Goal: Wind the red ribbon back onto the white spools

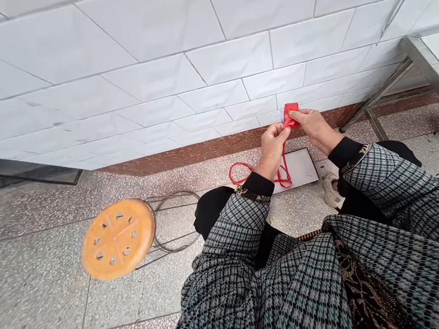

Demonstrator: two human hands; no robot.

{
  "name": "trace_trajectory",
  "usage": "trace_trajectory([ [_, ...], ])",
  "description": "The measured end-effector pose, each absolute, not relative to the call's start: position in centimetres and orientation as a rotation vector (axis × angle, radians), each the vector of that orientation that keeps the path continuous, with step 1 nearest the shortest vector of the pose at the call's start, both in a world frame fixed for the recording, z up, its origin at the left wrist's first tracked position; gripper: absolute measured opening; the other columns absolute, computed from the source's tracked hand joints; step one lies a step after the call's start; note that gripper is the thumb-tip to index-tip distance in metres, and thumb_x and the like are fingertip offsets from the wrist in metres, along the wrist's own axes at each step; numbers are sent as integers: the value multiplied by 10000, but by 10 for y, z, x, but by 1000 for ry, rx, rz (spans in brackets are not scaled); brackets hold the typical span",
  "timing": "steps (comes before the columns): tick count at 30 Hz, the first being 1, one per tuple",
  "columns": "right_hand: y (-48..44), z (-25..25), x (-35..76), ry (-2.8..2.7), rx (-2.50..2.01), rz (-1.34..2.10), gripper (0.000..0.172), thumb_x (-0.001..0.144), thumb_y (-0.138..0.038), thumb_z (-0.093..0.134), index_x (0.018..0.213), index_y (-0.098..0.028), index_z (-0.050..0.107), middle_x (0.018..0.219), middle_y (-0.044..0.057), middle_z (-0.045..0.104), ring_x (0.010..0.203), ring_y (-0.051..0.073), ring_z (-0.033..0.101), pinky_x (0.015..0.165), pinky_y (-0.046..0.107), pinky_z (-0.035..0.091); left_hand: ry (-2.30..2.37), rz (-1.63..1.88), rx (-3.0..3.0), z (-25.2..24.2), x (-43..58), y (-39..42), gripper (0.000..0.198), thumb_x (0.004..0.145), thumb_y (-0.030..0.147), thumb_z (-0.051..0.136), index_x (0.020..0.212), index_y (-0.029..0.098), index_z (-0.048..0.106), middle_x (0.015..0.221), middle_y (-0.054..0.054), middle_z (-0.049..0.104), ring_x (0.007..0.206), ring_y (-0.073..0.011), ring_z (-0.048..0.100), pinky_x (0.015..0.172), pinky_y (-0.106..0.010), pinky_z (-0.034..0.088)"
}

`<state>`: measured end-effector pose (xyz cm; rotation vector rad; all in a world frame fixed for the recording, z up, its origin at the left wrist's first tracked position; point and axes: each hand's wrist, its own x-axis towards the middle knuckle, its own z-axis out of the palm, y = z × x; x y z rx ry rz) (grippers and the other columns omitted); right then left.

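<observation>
A red ribbon (291,108) is stretched between my two hands, in front of the tiled wall. My left hand (272,145) pinches it low, fingers closed. On the upper right, my right hand (315,126) grips a wide, flat part of the same ribbon between thumb and fingers. Something pale, perhaps a spool edge, shows just left of the ribbon; my fingers partly hide it. From my left hand a narrow red length hangs down and loops over a white, dark-edged box or tray (301,168) on the floor.
An orange round-topped stool (119,239) with wire legs stands at the left. A metal-framed table (430,64) is at the right. The white tiled wall (231,60) rises close ahead. A dark flat object (25,168) juts in at far left.
</observation>
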<state>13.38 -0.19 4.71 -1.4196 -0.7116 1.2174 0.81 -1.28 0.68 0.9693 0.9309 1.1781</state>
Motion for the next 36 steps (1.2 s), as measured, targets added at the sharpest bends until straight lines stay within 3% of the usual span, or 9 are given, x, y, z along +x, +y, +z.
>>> trace_trajectory([
  [5, -2, 49, 134, -659, -1401, 1238, 162, 803, -201, 753, 657, -170, 689, 656, -17, 689, 620, 108, 559, 666, 243, 465, 845, 1086, 812, 8, 8, -14, 224, 758, 291, 869, 762, 173, 678, 716, 24, 609, 666, -97, 495, 708, -248, 408],
  [11, -1, 52, 139, -553, -1460, 1291, 225, 877, -211, 741, 681, -174, 638, 627, -21, 645, 585, 98, 524, 602, 242, 415, 753, 1009, 873, 10, 4, -17, 386, 753, 479, 906, 832, 156, 710, 592, 71, 463, 556, -69, 373, 598, -243, 296],
  [20, 11, 44, 156, -188, -1467, 1393, 204, 988, -195, 669, 793, -199, 611, 593, -45, 557, 545, 85, 470, 494, 199, 349, 797, 943, 1012, 12, -4, -27, 480, 690, 562, 904, 808, 131, 729, 614, 41, 530, 560, -61, 399, 576, -236, 263],
  [28, -31, 53, 153, -100, -1484, 1588, 262, 1027, -282, 613, 781, -208, 561, 557, -39, 506, 546, 106, 457, 522, 220, 373, 882, 985, 1212, -11, -6, -74, 377, 792, 512, 784, 817, 141, 721, 693, 32, 580, 649, -89, 435, 647, -244, 333],
  [33, -76, 80, 150, -196, -1453, 1786, 251, 1056, -331, 525, 841, -217, 584, 620, 6, 600, 619, 162, 544, 629, 297, 477, 902, 947, 1269, -23, -4, -98, 369, 793, 494, 785, 822, 133, 715, 696, 21, 607, 658, -106, 476, 646, -248, 366],
  [36, -106, 94, 151, -268, -1416, 1840, 231, 1047, -308, 528, 846, -211, 587, 593, -9, 589, 567, 138, 485, 580, 265, 414, 935, 1032, 1280, -25, -9, -110, 386, 779, 442, 835, 973, 124, 731, 716, 12, 643, 639, -108, 516, 653, -252, 422],
])
